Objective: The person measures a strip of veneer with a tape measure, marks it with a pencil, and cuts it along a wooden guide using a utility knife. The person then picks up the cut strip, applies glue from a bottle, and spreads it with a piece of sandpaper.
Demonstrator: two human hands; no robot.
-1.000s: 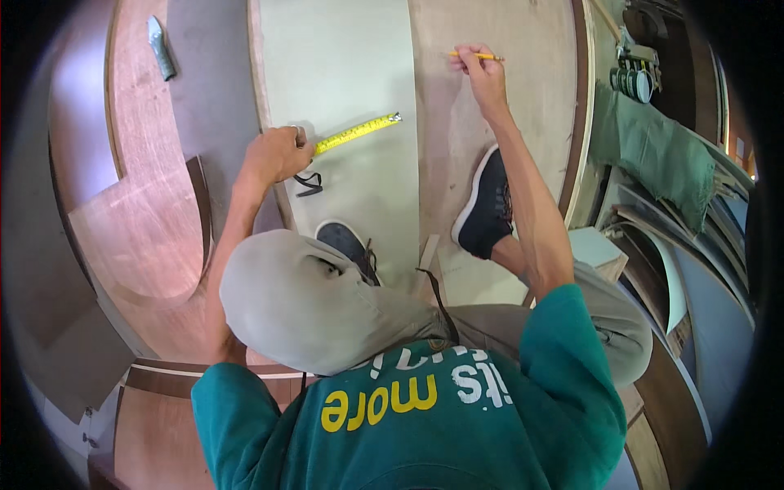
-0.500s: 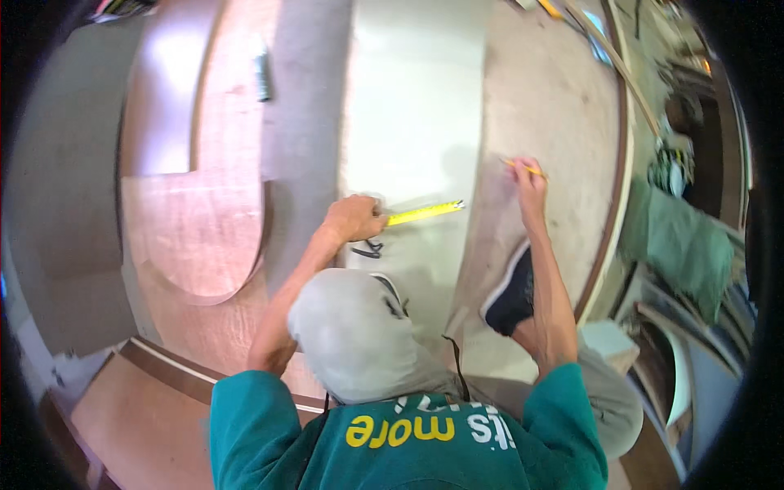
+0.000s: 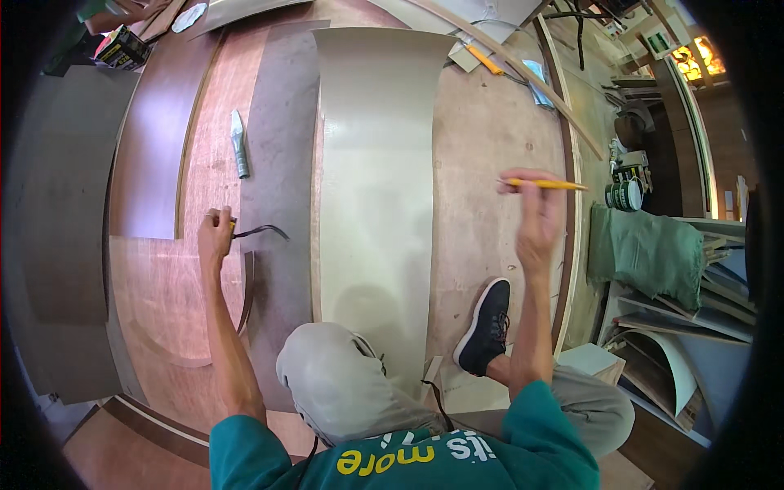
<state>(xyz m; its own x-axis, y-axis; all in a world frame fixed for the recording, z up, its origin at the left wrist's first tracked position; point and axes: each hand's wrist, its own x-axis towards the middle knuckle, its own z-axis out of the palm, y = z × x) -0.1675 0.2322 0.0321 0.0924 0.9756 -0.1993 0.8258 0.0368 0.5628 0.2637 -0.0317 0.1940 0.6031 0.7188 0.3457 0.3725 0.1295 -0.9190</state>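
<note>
My left hand (image 3: 216, 235) is closed round a small tape measure (image 3: 233, 227), of which only a dark and yellow edge shows. A black strap (image 3: 263, 232) trails from it over a dark grey strip (image 3: 282, 147). No yellow blade is visible. Raised over the plywood on the right, my right hand (image 3: 535, 220) pinches a yellow pencil (image 3: 559, 185) lying nearly level; the fingers are slightly blurred. Between the two hands lies a long, pale glossy sheet (image 3: 376, 171). Its near end runs under my bent knee.
Left, a slim tool with a pale tip (image 3: 238, 147) lies near a brown glossy panel (image 3: 155, 155). At the far right are an orange-handled tool (image 3: 482, 59) and a long wooden batten (image 3: 523, 69). A green cloth (image 3: 645, 253) covers stacked offcuts. My shoe (image 3: 487, 327) rests on plywood.
My left hand has moved left off the pale sheet with the tape measure, and its extended yellow blade no longer shows. The right hand still holds the pencil, now turned level. The view has shifted.
</note>
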